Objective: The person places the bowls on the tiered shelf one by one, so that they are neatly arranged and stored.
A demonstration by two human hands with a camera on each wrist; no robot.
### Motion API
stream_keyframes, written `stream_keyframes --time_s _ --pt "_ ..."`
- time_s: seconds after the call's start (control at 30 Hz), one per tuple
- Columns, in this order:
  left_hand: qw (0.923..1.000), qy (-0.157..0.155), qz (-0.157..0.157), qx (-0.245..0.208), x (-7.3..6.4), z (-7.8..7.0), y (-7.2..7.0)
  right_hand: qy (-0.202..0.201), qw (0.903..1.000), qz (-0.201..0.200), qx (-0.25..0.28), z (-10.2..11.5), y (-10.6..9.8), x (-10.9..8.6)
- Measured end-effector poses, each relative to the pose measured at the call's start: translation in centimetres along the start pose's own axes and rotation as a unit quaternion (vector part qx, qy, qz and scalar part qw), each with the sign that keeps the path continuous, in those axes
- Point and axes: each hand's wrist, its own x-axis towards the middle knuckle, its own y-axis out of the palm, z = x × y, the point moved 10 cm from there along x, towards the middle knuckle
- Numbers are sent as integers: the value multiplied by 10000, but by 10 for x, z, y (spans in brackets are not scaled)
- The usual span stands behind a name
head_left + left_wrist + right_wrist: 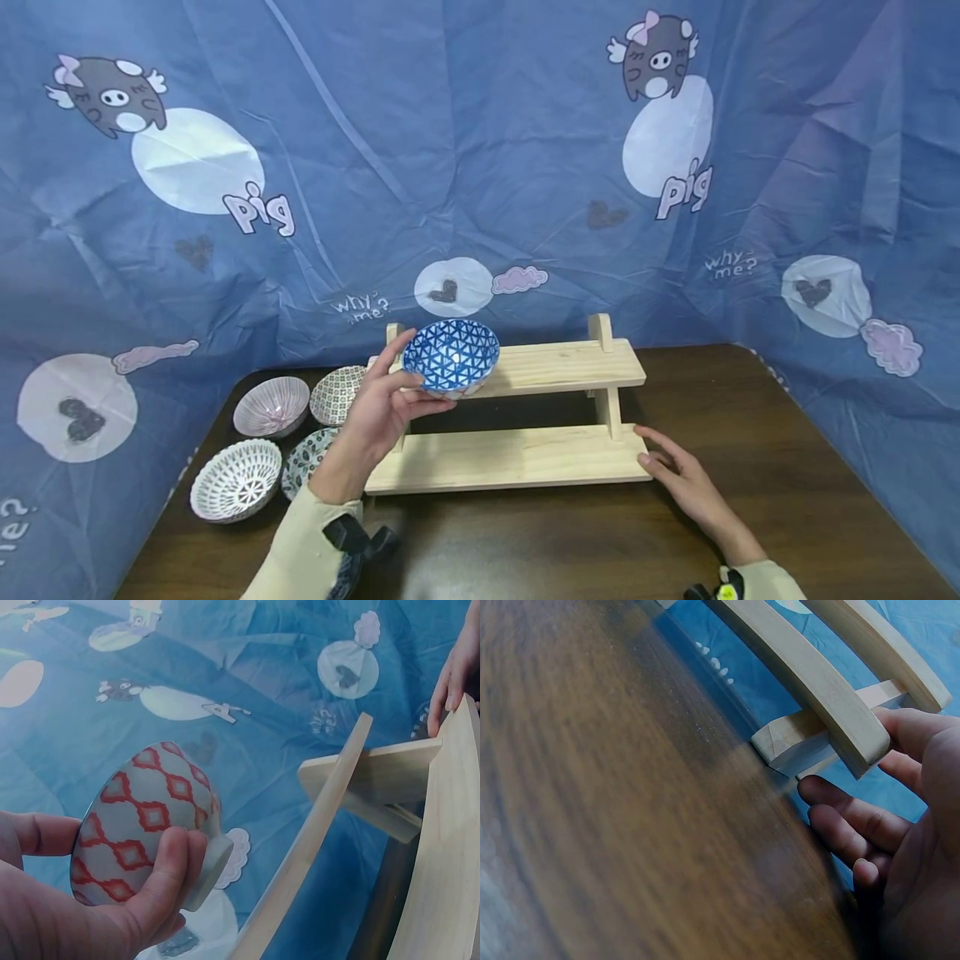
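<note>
Left hand (375,417): gripping one small round bowl, blue-and-white triangle pattern inside (450,357), by rim and outer wall. Bowl held aloft, mouth tipped toward the wearer, in front of the upper board of a pale, two-tier wooden stand (510,457).

Right hand (690,487): fingers relaxed, touching the right end of the lower board; whether it presses there cannot be told.

Handling, as judged: bowl best kept clear of the upper board's edge, levelled before any lowering, set foot first, with fingers withdrawn last; the right hand is well placed to steady the stand.

Views: the left wrist alone shows the bowl's full red diamond lattice on white and its foot; the head view alone shows the blue interior. The right wrist adds fingers loosely bent below the board end, hidden from above.
</note>
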Motion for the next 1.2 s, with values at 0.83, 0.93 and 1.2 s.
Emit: stream_keyframes --time_s 0.83,0.93,1.2 --pt "9999 -119 -56 -44 36 27 42 129 9998 8 -120 -2 1 2" --pt "9999 -135 -40 -27 40 29 48 148 9998 -10 -124 -2 0 2" --pt "9999 -126 89 37 48 37 65 157 9999 18 -57 -2 0 2"
